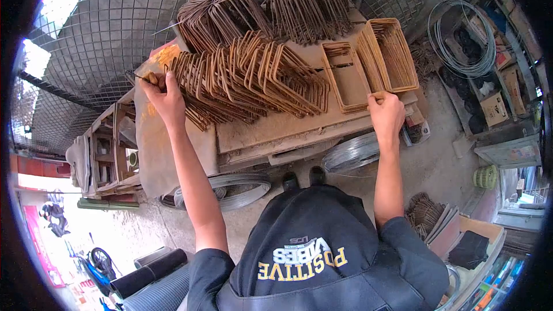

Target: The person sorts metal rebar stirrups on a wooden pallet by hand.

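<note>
Black shirt (311, 230), open floor (352, 186), table edge (311, 137); right fingers (377, 98) pinch a frame (333, 79), left fingers (154, 87) curl, grip unclear

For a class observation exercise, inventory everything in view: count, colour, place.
Wire frames: many, rusty brown, on table
Table: one, brown, upper centre
Fence: one, grey, behind table
Wire coils: several, grey, below table's edge, upper right
Basket: one, green, far right
Cardboard boxes: several, brown, far right
Rolls: several, dark, bottom left
Small clutter: uncountable, mixed colours, lower right
Shirt: one, dark, bottom centre
Left hand: one, bare, at frames' left end
Right hand: one, bare, at right-end frames
</note>
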Available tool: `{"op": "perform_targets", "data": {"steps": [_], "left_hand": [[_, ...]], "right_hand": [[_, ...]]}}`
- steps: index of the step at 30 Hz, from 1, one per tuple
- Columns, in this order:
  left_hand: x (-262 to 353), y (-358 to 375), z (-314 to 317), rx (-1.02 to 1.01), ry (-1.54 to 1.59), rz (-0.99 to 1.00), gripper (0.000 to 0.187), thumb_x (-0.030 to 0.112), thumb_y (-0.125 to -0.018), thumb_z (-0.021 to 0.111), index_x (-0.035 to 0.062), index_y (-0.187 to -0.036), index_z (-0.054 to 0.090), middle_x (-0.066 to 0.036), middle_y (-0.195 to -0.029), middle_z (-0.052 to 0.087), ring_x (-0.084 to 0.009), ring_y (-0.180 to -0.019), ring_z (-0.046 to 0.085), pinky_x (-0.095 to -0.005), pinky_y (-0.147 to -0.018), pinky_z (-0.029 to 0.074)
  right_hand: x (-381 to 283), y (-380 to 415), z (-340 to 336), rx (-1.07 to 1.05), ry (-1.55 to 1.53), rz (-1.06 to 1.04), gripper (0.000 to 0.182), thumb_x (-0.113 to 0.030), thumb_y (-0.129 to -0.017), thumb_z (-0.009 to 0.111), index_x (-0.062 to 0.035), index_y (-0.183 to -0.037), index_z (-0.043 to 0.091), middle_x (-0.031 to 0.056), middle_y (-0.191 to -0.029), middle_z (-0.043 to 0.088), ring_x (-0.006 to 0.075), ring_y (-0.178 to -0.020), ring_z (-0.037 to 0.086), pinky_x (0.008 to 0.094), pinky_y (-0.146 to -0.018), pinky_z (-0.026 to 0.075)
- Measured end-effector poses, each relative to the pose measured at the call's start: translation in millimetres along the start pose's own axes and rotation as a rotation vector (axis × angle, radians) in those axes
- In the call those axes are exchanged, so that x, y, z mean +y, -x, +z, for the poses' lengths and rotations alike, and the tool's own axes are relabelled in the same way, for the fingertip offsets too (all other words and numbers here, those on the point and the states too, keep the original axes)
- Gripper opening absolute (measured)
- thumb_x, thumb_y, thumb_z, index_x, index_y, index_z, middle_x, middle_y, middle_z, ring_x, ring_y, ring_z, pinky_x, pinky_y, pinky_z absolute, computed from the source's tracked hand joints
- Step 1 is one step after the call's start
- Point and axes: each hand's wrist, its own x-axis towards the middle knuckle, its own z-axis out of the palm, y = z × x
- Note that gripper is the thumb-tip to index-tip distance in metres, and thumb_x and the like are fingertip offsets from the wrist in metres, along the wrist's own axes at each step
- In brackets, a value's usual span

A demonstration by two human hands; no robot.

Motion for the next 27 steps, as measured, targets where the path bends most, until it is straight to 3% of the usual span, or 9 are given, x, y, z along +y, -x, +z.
{"op": "perform_targets", "data": {"steps": [3,5,6,8,9,11,20,24,27], "left_hand": [[-5,-1,-5,-0.022,-0.015,-0.018,0.028,0.006,-0.100,0.064,0.0035,-0.120,0.045,-0.002,-0.104,0.053,-0.0109,-0.096,0.052,-0.0254,-0.090,0.044],[0,0,-1,0.010,-0.027,-0.016,0.030,0.006,-0.099,0.064,0.0024,-0.122,0.044,-0.001,-0.102,0.052,-0.0097,-0.091,0.051,-0.0243,-0.085,0.043],[3,1,2,0.036,-0.036,-0.014,0.032,0.006,-0.099,0.064,0.0013,-0.123,0.043,-0.001,-0.099,0.051,-0.0084,-0.087,0.050,-0.0232,-0.080,0.043],[-2,-2,-1,0.018,-0.033,-0.008,0.032,0.006,-0.099,0.065,0.0017,-0.122,0.043,-0.001,-0.099,0.050,-0.0083,-0.086,0.049,-0.0231,-0.079,0.043],[-4,-2,-3,-0.002,-0.032,0.002,0.031,0.006,-0.099,0.065,0.0020,-0.121,0.043,-0.001,-0.099,0.050,-0.0081,-0.085,0.048,-0.0230,-0.079,0.043],[-1,-1,0,0.007,-0.022,-0.006,0.030,0.006,-0.099,0.065,0.0025,-0.119,0.043,0.000,-0.097,0.048,-0.0079,-0.084,0.046,-0.0228,-0.077,0.042],[-6,-1,-3,0.007,-0.026,-0.010,0.028,0.005,-0.099,0.065,0.0031,-0.118,0.043,0.001,-0.096,0.048,-0.0072,-0.082,0.046,-0.0230,-0.075,0.042],[-4,-1,0,0.028,0.023,-0.002,0.026,0.006,-0.099,0.065,0.0041,-0.114,0.044,0.001,-0.095,0.047,-0.0068,-0.080,0.044,-0.0229,-0.072,0.041],[-11,-3,-6,-0.009,-0.041,0.043,0.024,0.006,-0.098,0.065,0.0046,-0.111,0.044,0.002,-0.094,0.047,-0.0065,-0.079,0.044,-0.0228,-0.072,0.040]], "right_hand": [[3,2,1,0.040,-0.040,-0.023,0.024,-0.028,-0.088,0.073,-0.0051,-0.094,0.079,0.0195,-0.076,0.073,0.0406,-0.078,0.072,0.0473,-0.072,0.056],[4,3,0,0.064,-0.136,-0.072,0.025,-0.024,-0.089,0.075,0.0001,-0.094,0.077,0.0169,-0.074,0.074,0.0323,-0.071,0.074,0.0410,-0.067,0.055],[6,3,1,0.061,-0.132,-0.073,0.025,-0.024,-0.089,0.075,0.0001,-0.094,0.077,0.0169,-0.074,0.074,0.0323,-0.071,0.074,0.0410,-0.067,0.055],[6,3,3,0.034,-0.524,-0.029,0.023,-0.018,-0.091,0.076,0.0051,-0.094,0.073,0.0118,-0.072,0.073,0.0160,-0.065,0.069,0.0315,-0.062,0.053],[3,4,1,0.034,-0.521,-0.030,0.023,-0.018,-0.091,0.076,0.0051,-0.094,0.073,0.0118,-0.072,0.073,0.0160,-0.065,0.069,0.0315,-0.062,0.053],[-11,8,-4,0.038,-0.741,-0.039,0.020,-0.012,-0.093,0.076,0.0067,-0.095,0.070,0.0079,-0.073,0.071,0.0062,-0.066,0.061,0.0259,-0.061,0.049],[-56,-13,-27,0.214,-0.507,-0.483,0.012,-0.009,-0.094,0.073,0.0016,-0.093,0.070,0.0080,-0.070,0.069,0.0112,-0.058,0.062,0.0292,-0.056,0.050],[-74,-24,-41,0.219,-0.455,-0.534,0.013,-0.011,-0.093,0.073,0.0006,-0.090,0.068,0.0094,-0.069,0.069,0.0138,-0.057,0.063,0.0305,-0.056,0.050],[-83,-31,-49,0.150,-0.330,-0.578,0.013,-0.012,-0.093,0.073,-0.0009,-0.089,0.068,0.0112,-0.069,0.069,0.0207,-0.057,0.067,0.0339,-0.055,0.051]]}}
